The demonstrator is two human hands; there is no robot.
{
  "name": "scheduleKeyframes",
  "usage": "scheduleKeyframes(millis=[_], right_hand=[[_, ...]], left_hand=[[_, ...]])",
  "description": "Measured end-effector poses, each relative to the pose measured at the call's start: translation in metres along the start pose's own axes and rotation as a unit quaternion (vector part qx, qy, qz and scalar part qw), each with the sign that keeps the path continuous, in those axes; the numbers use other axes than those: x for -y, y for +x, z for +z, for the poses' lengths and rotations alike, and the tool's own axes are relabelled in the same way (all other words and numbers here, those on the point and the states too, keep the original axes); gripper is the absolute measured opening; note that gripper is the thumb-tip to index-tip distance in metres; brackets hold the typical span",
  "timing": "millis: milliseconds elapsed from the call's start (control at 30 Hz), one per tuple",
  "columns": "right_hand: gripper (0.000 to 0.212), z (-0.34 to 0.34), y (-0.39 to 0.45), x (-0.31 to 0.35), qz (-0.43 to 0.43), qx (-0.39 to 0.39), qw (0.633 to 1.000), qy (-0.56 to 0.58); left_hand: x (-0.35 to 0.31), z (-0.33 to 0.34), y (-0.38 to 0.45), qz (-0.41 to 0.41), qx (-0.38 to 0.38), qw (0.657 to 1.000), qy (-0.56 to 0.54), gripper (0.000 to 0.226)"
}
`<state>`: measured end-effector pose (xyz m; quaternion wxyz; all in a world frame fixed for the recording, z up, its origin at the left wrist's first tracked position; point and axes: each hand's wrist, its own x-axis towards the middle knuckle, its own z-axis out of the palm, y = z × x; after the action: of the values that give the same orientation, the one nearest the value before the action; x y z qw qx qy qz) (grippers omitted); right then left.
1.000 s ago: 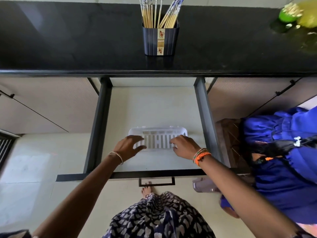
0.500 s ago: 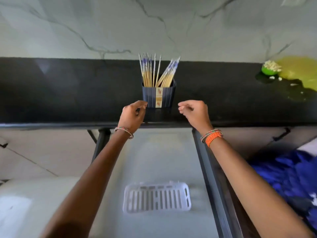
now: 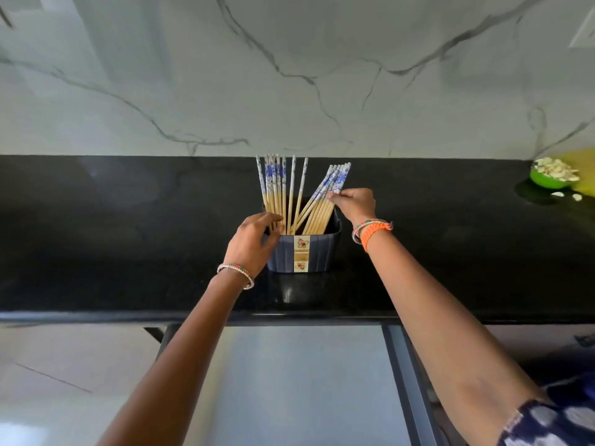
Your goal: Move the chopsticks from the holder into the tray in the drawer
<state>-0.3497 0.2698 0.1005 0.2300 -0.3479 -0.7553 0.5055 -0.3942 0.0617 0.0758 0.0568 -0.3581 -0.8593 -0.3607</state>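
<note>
A: Risk noted at centre frame. The dark blue ribbed plastic holder (image 3: 317,252) stands free on the glossy black stone table (image 3: 128,236). If the bundles are pulled at a slant, the holder could be tipped or dragged toward the table edge.

B: Agreed. Loose sticks may also be scattered; the long bamboo chopsticks with blue-and-white floral tops (image 3: 291,191) are fanned in two groups, upright at left, leaning right at right, so not all would be caught in one pull.

A: Grips?

B: The left hand (image 3: 254,243) is curled around the lower shafts of the upright group at the holder's rim, fingers closed on them. The right hand (image 3: 355,204) is pinched on the patterned tops of the leaning group.

A: Location of the task's thing?

B: All chopsticks are in the holder, none moved. The open grey drawer (image 3: 306,381) is seen at lower centre; its tray is not in view.
</note>
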Motion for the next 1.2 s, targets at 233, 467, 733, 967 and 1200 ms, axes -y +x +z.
scheduleKeyframes(millis=[233,467,733,967,1200], right_hand=[[0.035,0.006,0.003,0.002,0.013,-0.037,0.999,0.019],[0.037,-0.002,0.0,0.012,0.026,-0.099,0.994,0.034],[0.019,-0.056,-0.036,0.052,-0.018,-0.238,0.962,0.136],[0.014,-0.103,-0.129,0.066,0.025,-0.226,0.879,0.42],[0.029,-0.072,-0.268,-0.041,0.211,-0.151,0.755,0.602]], left_hand=[[0.006,0.003,-0.002,-0.013,-0.023,0.999,-0.027,0.03],[0.0,-0.007,-0.006,-0.022,-0.012,0.999,-0.031,0.035],[-0.024,-0.037,-0.034,-0.003,-0.041,0.998,-0.039,0.033],[-0.037,-0.046,-0.098,-0.045,-0.03,0.993,-0.1,0.03],[0.01,-0.018,-0.241,-0.215,0.03,0.969,-0.115,0.031]])
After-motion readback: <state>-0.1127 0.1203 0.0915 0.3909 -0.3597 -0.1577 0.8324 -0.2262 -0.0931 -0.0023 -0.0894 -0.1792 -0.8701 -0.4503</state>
